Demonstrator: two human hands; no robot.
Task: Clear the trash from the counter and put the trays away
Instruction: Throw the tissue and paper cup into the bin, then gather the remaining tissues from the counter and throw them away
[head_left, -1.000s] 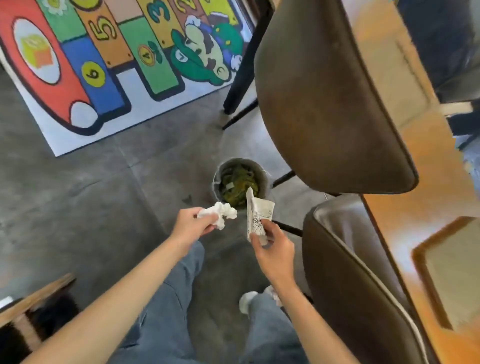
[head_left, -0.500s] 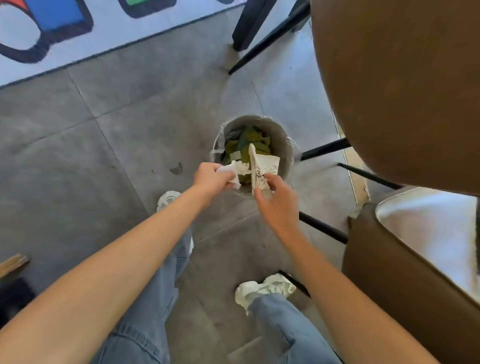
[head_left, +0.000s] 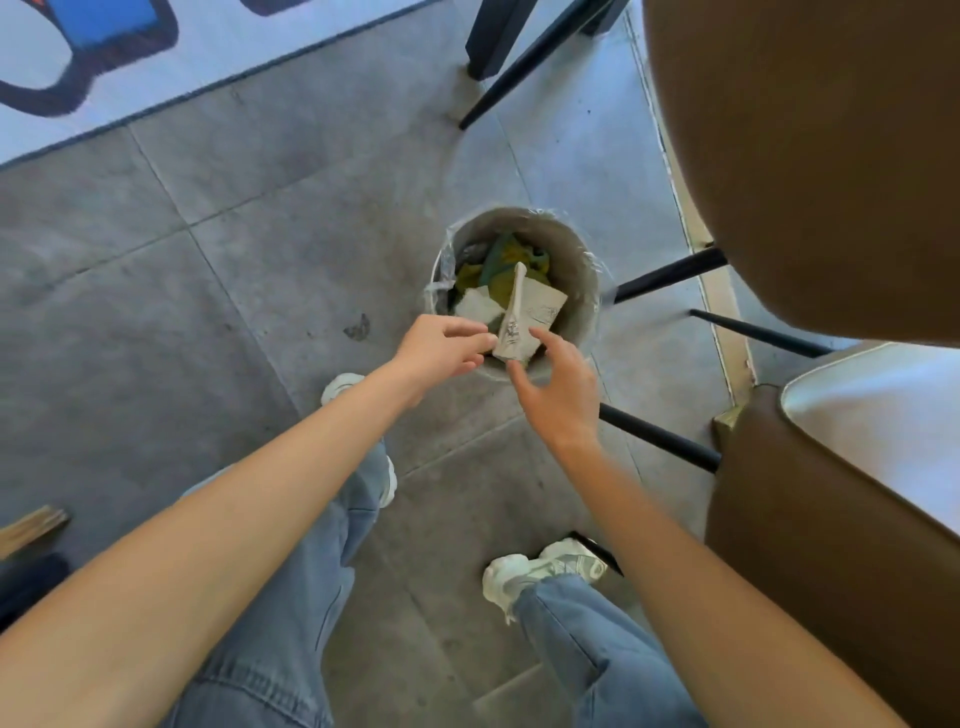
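A small round trash bin with a clear liner stands on the floor, holding green and yellow waste. A printed white paper bag sits tilted at the bin's near rim, free of my fingers. Beside it in the bin lies a white crumpled napkin. My left hand hovers at the bin's near left edge, fingers loose and holding nothing. My right hand is just below the bag with its fingers spread, empty.
Two brown padded chairs crowd the right side, their black legs reaching toward the bin. A colourful rug covers the grey tiled floor at the top left. A wooden edge shows at the far left.
Both hands reached over the bin and let go: the napkin left my left hand and the paper bag left my right hand, and both now lie in the bin.
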